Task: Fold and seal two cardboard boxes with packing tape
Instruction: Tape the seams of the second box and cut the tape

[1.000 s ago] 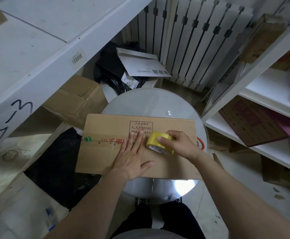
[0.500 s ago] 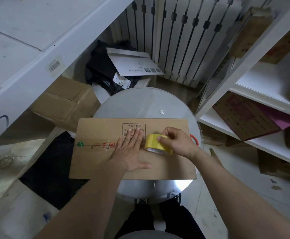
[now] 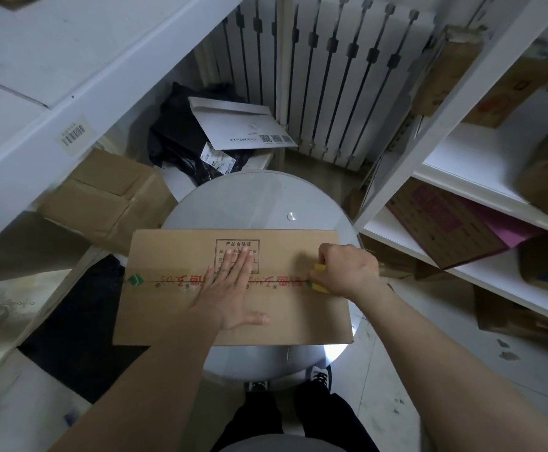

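A closed brown cardboard box (image 3: 174, 308) lies on a round white table (image 3: 259, 197), its centre seam running left to right with red print along it. My left hand (image 3: 230, 288) presses flat on the seam near the middle, fingers straight. My right hand (image 3: 347, 269) grips the yellow tape roll (image 3: 319, 285) at the seam's right end; only small yellow bits of the roll show under the fingers.
Another brown box (image 3: 103, 197) sits on the floor at the left under a white shelf (image 3: 54, 93). Black bags and a white envelope (image 3: 243, 125) lie behind the table before a radiator (image 3: 324, 76). White shelving (image 3: 461, 190) with cartons stands at the right.
My right hand has drawn the tape roll to the right along the seam, from beside my left hand to the box's right end. My left hand stays pressed in place.
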Demonstrator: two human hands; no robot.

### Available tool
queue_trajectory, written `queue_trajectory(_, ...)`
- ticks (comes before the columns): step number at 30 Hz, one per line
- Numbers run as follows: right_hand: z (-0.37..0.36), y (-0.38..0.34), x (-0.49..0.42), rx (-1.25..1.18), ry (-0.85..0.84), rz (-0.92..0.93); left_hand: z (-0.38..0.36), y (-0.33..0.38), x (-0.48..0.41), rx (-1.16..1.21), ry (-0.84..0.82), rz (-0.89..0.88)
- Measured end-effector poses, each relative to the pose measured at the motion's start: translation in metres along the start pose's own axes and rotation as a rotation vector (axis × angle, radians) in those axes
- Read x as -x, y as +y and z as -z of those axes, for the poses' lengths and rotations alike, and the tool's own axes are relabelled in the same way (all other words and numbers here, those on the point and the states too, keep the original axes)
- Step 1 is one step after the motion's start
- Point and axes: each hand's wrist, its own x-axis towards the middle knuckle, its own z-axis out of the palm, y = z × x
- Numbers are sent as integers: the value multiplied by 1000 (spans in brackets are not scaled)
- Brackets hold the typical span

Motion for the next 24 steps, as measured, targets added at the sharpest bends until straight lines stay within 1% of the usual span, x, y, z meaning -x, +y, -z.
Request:
queue_trajectory(3,-1,-1,0,76,-23,-12,0,2,1,2,5,7)
queue_trajectory(6,0,11,0,-19,-48,28,2,1,1,-11,8,7)
queue_trajectory(9,1,36,3,-225,-81,78,4,4,2,4,6,-1)
queue_trajectory(12,0,59,8,-550,-107,89,8,11,1,-21,26,-1)
queue_trajectory(14,-2,65,13,-718,-151,80,12,23,-1,-40,76,-33)
queue_trajectory(16,-6,66,16,-816,-167,70,17,41,-9,-51,108,-92)
queue_trajectory(19,-12,70,17,-886,-144,78,20,71,-24,-41,86,-164)
queue_trajectory(24,-14,79,14,-814,-169,103,19,82,-37,20,9,-127)
